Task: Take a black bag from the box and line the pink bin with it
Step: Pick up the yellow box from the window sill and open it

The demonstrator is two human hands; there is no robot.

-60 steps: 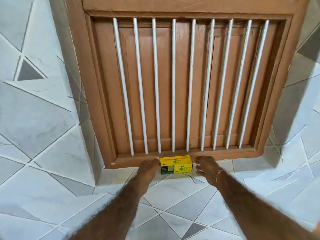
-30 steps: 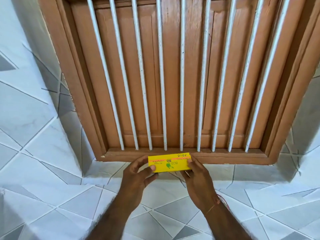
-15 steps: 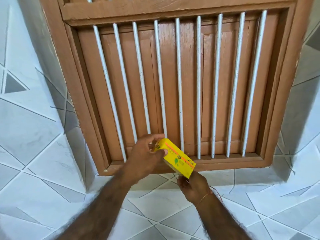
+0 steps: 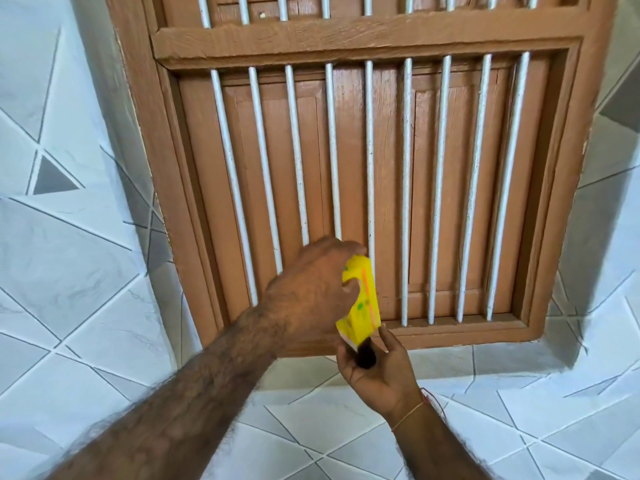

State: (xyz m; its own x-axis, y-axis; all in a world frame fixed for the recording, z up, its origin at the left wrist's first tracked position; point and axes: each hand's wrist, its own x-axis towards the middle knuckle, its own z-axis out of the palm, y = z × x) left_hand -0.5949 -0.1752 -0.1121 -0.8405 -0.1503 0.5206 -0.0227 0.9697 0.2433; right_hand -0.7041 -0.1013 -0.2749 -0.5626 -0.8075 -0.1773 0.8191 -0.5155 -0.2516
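A small yellow box (image 4: pixel 363 303) with green and orange print is held nearly upright in front of the window, its lower end open. My left hand (image 4: pixel 308 299) grips its upper part. A black rolled bag (image 4: pixel 365 355) sticks out of the bottom end. My right hand (image 4: pixel 381 379) sits just under the box, palm up, with fingers around the black bag. The pink bin is not in view.
A brown wooden window frame (image 4: pixel 166 188) with white vertical bars (image 4: pixel 370 188) and shut shutters fills the wall ahead. Its sill (image 4: pixel 467 332) runs just behind the hands. White tiles (image 4: pixel 69 237) with grey lines cover the wall around and below.
The box was lifted off the sill with both hands, then tipped from level to nearly upright. The black bag now shows at its lower end in my right hand.
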